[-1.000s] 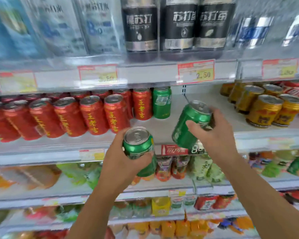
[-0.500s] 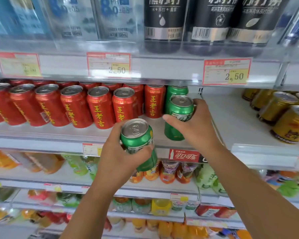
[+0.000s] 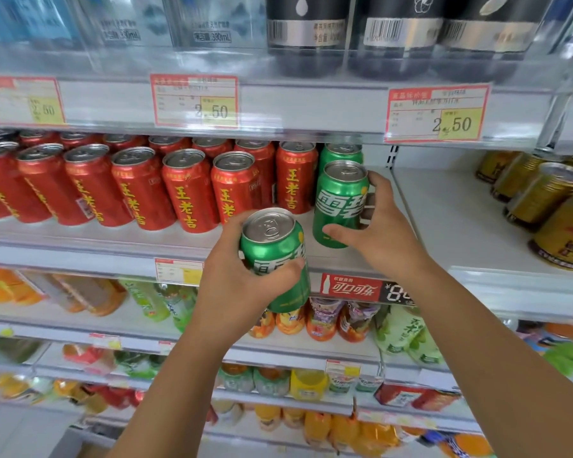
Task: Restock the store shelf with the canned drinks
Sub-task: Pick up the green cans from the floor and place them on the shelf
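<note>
Price tag (image 3: pixel 437 115): 2.50. Red cans (image 3: pixel 186 193): 王老吉. Green can (image 3: pixel 339 203): prob. 雪碧.

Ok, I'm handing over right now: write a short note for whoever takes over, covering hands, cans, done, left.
Right hand grips the front green can, upright and apparently set down on the shelf, just ahead of the rear green can and right of the red cans.
Left hand holds the spare green can off the shelf, before its edge.
Done: rear green can stocked; front green can placed, not released.
Left: release it, then shelve the spare green can.
</note>
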`<state>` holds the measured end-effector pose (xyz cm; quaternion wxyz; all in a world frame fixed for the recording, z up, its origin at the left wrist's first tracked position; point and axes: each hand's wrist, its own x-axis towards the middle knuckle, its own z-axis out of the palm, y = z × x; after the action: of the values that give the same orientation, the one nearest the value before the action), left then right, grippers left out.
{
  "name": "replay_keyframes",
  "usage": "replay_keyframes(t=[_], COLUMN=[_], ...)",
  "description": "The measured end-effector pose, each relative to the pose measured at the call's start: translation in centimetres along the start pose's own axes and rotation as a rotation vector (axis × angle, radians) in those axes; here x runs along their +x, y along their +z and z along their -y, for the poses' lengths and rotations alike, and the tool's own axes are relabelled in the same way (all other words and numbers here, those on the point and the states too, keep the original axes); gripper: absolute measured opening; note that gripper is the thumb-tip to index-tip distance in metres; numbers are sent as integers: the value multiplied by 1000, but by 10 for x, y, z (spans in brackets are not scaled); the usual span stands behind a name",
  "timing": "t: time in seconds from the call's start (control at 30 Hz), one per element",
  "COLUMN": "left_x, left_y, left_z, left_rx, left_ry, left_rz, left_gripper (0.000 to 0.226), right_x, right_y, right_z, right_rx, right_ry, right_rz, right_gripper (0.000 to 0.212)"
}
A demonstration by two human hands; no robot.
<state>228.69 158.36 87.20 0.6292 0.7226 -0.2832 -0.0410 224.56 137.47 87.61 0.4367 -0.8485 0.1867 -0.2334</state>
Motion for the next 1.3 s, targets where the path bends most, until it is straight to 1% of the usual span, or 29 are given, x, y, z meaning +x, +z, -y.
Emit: replay_keyframes(t=[0.13,0.2,0.27,0.3,0.37,0.4,0.43,0.5,0.53,0.57,0.67,0.77,0.8,0.87,0.93,1.03,1.1,1.17,1.3], left_x=[0,-1,-2,-3,-4,-3,-3,-2,-2,-2,2,12,15,21,29,40,46,52,56], left_y=[4,7,10,11,15,17,19,26,31,36,54,65,67,68,70,77,84,89,96], left_z=[-2,-4,-7,-9,-14,-16,-18,-23,-27,-31,-40,-36,-31,-16,3,20,20,20,27], left_rx=[-9,-16,-29,-34,-38,-39,-38,-45,-52,-58,-38,-13,-22,39,227,505,617,625,680], left_ry=[7,6,9,12,15,22,36,66,80,93,135,124,116,124,148,172,198,211,196], left_rz=[21,35,49,56,68,72,77,93,105,119,166,191,162,28,-111,-154,-162,-192,-278], left_gripper=[53,53,53,54,54,55,55,55,55,56,60,77,78,80,89,101,98,91,74], right_x=[2,2,-6,-15,-40,-55,-69,-89,-94,-95,-90,-81,-75,-60,-38,0,23,40,64], right_y=[1,2,0,-2,-10,-14,-17,-17,-16,-15,-19,-33,-40,-54,-67,-74,-73,-69,-59], right_z=[-2,-4,-3,0,7,10,14,22,24,24,18,6,2,-8,-19,-40,-55,-63,-64], right_rx=[-2,-12,-1,27,130,173,195,197,213,247,266,230,216,168,129,54,-13,-42,-24], right_ry=[10,43,49,18,-66,-91,-104,-111,-112,-108,-73,-44,-32,-9,9,46,57,65,50], right_rz=[-12,-14,-53,-100,-167,-131,-33,217,278,278,115,1,-27,-82,-132,-160,-158,-152,-161], right_gripper=[94,94,93,90,75,71,71,78,78,76,68,68,69,68,69,77,86,89,80])
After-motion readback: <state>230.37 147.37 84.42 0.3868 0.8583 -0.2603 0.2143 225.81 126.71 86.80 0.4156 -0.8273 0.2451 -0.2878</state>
